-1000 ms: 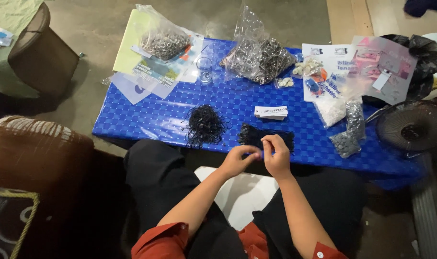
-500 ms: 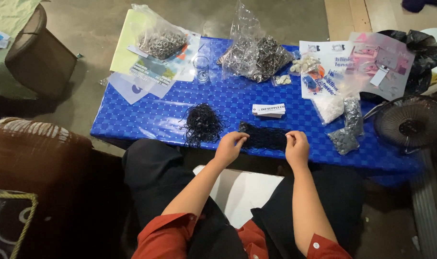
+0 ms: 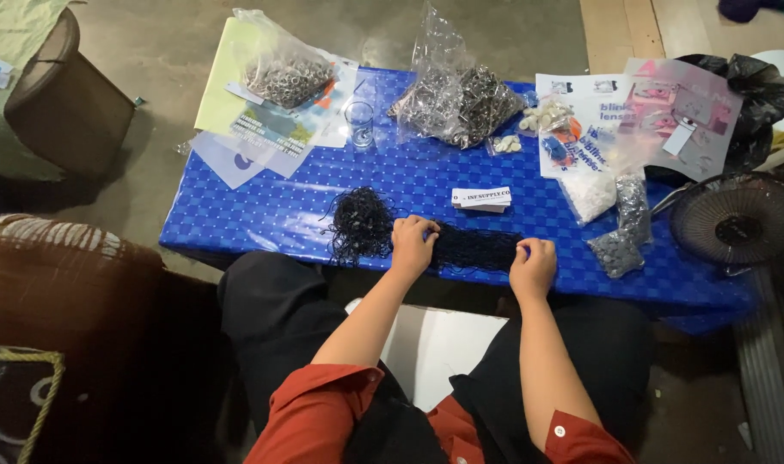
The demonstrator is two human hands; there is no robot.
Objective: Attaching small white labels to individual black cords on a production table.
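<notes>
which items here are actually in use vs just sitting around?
In use:
- left hand and right hand, both pressed on the black cord bundle
- tangled black cord pile, beside the left hand

Lying about:
- two bags of metal rings
- clear glass
- white card stack
- small fan
- printed paper sheets

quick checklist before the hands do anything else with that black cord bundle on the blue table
1. Left hand on the left end of the black cord bundle: ok.
2. Right hand on the bundle's right end: ok.
3. Bundle lies flat and stretched between both hands on the blue table: ok.
4. Tangled cord pile kept apart from the bundle: cannot tell, it sits right against the left hand.
5. White card stack clear of the bundle: ok.
6. Firmness of each hand's grip: cannot tell.
</notes>
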